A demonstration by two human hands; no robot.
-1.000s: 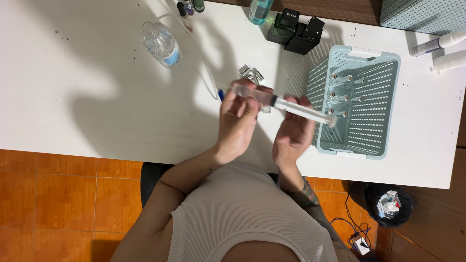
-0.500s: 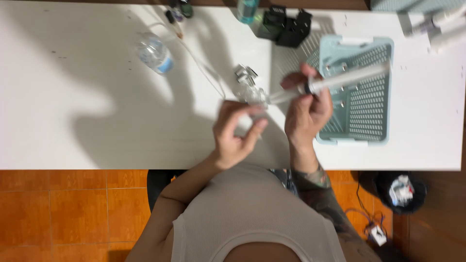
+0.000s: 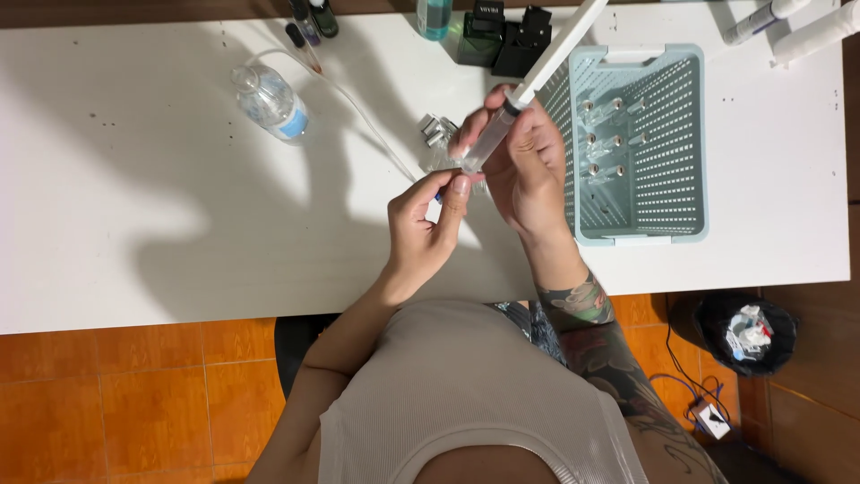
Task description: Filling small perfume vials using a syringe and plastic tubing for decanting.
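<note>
Beside the slotted basket (image 3: 681, 134) of small vials (image 3: 602, 139), right hand (image 3: 528, 170) gripping a syringe (image 3: 528, 94), left hand (image 3: 425, 224) pinching its tip.

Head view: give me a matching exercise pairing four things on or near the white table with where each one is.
Things:
1. syringe
2. plastic bottle
3. slotted basket
4. black bin

Places:
A. on the floor by the table's right corner
B. lying on the table, far left
C. in the right hand
D. on the table, right of the hands

Pairs: 1-C, 2-B, 3-D, 4-A
</note>
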